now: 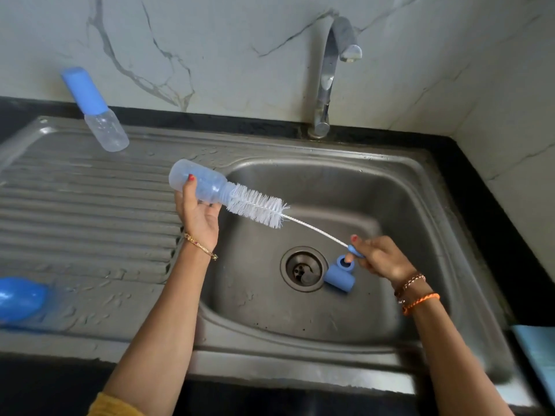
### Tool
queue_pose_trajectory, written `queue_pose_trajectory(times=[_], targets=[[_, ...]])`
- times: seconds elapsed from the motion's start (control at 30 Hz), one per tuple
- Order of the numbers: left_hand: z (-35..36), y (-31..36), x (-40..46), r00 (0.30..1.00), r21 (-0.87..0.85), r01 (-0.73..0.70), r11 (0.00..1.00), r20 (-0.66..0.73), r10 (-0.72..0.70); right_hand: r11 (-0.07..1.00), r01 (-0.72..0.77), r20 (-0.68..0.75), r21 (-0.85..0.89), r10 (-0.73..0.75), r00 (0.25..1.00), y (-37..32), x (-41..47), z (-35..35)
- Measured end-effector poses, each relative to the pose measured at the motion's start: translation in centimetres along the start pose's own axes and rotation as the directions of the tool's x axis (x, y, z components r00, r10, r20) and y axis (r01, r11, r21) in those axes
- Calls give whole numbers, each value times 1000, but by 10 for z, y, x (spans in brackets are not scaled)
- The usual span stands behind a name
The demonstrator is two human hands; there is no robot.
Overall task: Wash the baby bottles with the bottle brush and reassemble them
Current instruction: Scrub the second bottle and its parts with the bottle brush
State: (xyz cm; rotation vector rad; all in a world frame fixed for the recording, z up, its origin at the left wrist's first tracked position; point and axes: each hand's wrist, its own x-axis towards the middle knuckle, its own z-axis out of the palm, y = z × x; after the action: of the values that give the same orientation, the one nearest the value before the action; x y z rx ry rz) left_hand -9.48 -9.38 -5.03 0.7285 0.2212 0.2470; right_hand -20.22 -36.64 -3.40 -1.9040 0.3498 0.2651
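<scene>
left hand (196,211) grips open bottle (198,186), mouth toward basin | right hand (380,258) pinches brush (255,205) handle | bristles at neck (mostly outside) | 1 cap (339,277) beside drain (303,268), kept for reassembly

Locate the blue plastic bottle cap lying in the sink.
In the head view, the blue plastic bottle cap lies on its side in the steel sink basin, just right of the drain.

Blue object (21,298) cut off left, brush tip inside bottle (198,184)

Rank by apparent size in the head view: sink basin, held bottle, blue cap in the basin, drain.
1. Sink basin
2. Held bottle
3. Drain and blue cap: look alike, not ranked.
</scene>
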Motion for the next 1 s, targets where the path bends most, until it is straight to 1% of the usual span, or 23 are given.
queue_pose_trajectory(times=[0.1, 0.13, 0.2, 0.23, 0.27, 0.3, 0.33, 0.37, 0.4, 0.43, 0.47, 0.57, 0.63, 0.67, 0.73, 0.77, 0.8, 0.83, 0.87, 0.9, 0.93, 0.97, 1.0], targets=[[3, -1, 2, 1000, -14, 3, 1000, -18, -4, 902, 178, -170, -393, -261, 950, 8, 0, -3], [4, -2, 1, 1000, -7, 9, 1000, -22, -9, 800, 166, -277, -576, -383, 881, 10, 2, -2], [8, -6, -2, 999, 10, 29, 1000, -28, -28, 601, 166, -396, -782, -685, 612, 10, 4, 1], [9, -9, -3, 998, 2, 44, 999, -34, -44, 553, 145, -421, -821, -757, 500, 10, 4, 2], [9, -11, -5, 998, -22, 56, 998, -33, -57, 561, 106, -458, -821, -758, 464, 8, 3, 5], [9, -12, -5, 998, -44, 56, 997, -28, -58, 650, 100, -490, -753, -656, 574, 2, 1, 3], [11, -12, -6, 999, -54, 48, 997, -20, -49, 806, 59, -495, -589, -417, 763, -5, -1, 2], [11, -10, -5, 999, -44, 33, 998, -13, -33, 930, -21, -326, -368, -108, 939, -7, -3, 3], [11, -9, -4, 1000, -34, 18, 999, -8, -18, 974, -153, -81, -167, 142, 987, -8, -4, 2], [10, -8, -3, 1000, -31, 9, 999, -10, -9, 971, -223, 83, -83, 230, 970, -5, -2, 0], [8, -6, -2, 1000, -35, 6, 999, -9, -6, 974, -214, 138, -67, 222, 965, -1, 1, 0], [6, -2, 1, 1000, -50, 12, 999, -28, -14, 994, 16, 27, -110, -13, 1000, 0, 0, 1], [7, -3, 2, 999, -36, 6, 999, -36, -7, 927, 164, -130, -337, -218, 967, 1, -1, 4], [8, -3, 2, 999, -21, 10, 1000, -42, -11, 840, 172, -255, -514, -341, 905, 2, 0, 3], [10, -4, -1, 998, -10, 21, 1000, -53, -22, 641, 219, -356, -736, -642, 679, 8, 2, 5], [10, -4, -2, 998, -14, 26, 1000, -54, -27, 590, 248, -361, -768, -719, 594, 10, 3, 5], [10, -5, -3, 998, -23, 33, 999, -53, -34, 605, 243, -391, -758, -720, 573, 11, 4, 6], [10, -5, -3, 998, -33, 37, 999, -48, -38, 692, 241, -431, -681, -644, 632, 5, 1, 6], [10, -4, -5, 998, -42, 39, 998, -45, -41, 833, 205, -461, -513, -469, 753, -1, -1, 6], [10, -3, -5, 998, -55, 41, 998, -42, -43, 950, 142, -375, -277, -243, 895, -6, -3, 7], [10, -1, -5, 998, -68, 44, 997, -43, -47, 998, 7, -209, -54, -18, 978, -10, -5, 8], [10, -1, -4, 998, -82, 46, 996, -48, -50, 994, -106, -59, 35, 108, 992, -12, -6, 8], [9, 0, -3, 998, -91, 40, 995, -53, -45, 990, -140, 20, 32, 139, 990, -12, -7, 8]])
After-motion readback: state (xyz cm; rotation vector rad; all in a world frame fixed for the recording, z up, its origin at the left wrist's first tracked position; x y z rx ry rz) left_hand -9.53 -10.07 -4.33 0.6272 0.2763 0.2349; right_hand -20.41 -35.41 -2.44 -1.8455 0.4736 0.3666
